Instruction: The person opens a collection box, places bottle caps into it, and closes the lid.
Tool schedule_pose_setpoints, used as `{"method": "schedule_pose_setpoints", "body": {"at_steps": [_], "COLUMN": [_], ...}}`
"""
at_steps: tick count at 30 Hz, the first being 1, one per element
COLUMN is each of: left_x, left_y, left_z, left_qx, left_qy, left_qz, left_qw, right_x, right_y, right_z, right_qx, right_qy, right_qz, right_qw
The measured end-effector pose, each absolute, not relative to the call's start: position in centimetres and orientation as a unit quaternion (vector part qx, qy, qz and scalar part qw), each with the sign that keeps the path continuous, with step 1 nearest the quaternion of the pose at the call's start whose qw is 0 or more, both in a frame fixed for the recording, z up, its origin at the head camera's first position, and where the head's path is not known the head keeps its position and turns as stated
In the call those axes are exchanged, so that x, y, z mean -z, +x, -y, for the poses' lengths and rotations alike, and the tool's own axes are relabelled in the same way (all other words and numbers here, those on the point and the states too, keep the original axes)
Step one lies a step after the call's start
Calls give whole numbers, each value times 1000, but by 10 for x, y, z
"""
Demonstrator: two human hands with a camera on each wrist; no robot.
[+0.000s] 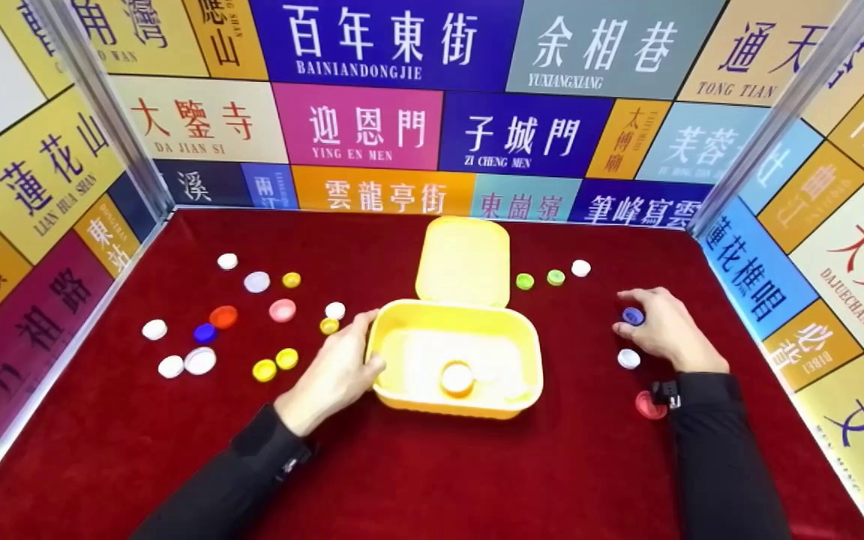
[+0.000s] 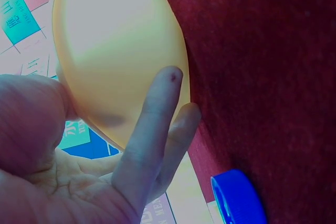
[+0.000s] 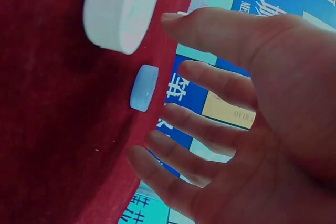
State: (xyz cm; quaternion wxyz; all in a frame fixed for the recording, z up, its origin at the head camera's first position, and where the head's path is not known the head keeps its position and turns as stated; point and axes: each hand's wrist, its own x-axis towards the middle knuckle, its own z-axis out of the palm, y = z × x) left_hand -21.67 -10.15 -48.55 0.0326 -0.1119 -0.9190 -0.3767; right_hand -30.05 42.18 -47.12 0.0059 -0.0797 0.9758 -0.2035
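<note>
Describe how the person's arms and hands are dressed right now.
The left sleeve and right sleeve are long and black. A small dark device with a silvery part sits at the right wrist. The left hand and right hand wear no gloves.

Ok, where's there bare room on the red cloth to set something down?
The red cloth is bare between the black sleeves, in front of the yellow box, and between that box and the right hand. It's crowded left of the box, with scattered caps.
</note>
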Motion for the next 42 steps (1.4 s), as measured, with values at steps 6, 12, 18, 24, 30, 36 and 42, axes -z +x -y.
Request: {"method": "schedule_pose_setpoints", "body": {"at_steps": [6,12,18,24,30,36,42], "left_x": [486,485,484,484,484,483,483], "left_y": [-216,-216,-216,-217,-218,-217,-215], "left_z": [102,102,102,102,102,102,102], "left_qx": [382,384,384,383,380,382,383], "left_qy": [-112,-110,-111,-113,-113,-112,-110], "left_qz": [917,916,916,916,918,917,917], "left_qw": [33,29,26,31,34,34,30], "right_x": [473,472,470,470,470,467,460], "right_y": [-301,-300,-301,-302,-303,-301,-299], "right_z": [-423,-423,-422,-422,-421,-416,-408], "right_qx": [201,191,192,192,190,195,210], "right_qy": [-72,-68,-72,-75,-77,-77,-83], "right_qz": [-977,-979,-979,-978,-979,-978,-974], "right_qw": [23,24,23,21,18,16,11]}}
